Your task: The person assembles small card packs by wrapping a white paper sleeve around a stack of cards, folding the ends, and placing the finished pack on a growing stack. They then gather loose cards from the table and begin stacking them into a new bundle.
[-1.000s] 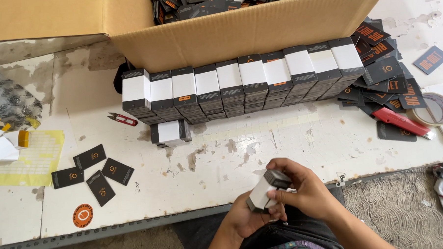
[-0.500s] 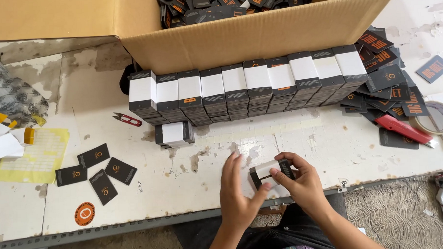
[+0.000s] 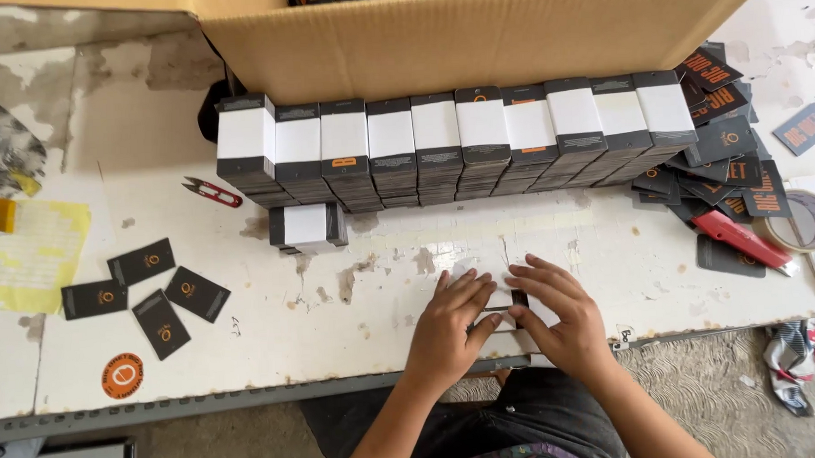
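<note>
Both hands press flat on a small stack of dark cards (image 3: 516, 308) at the near edge of the white table (image 3: 249, 352), at about 6 o'clock in the view. The left hand (image 3: 449, 320) lies with fingers spread over the stack's left side, and the right hand (image 3: 559, 314) covers its right side. Neither is clenched; both bear down palm-first, apparently to keep the white paper band snug around the cards, though most of the stack is hidden under the fingers. At 12 o'clock, a row of banded stacks (image 3: 459, 141) leans against the cardboard box (image 3: 473, 37), which props them upright. One banded stack (image 3: 306, 226) lies alone just in front of the row. Loose dark tags (image 3: 148, 297) sit at 9 o'clock, red snips (image 3: 212, 192) at 10 o'clock, and a red cutter (image 3: 742, 241) beside a tape roll (image 3: 805, 221) at 3 o'clock.
</note>
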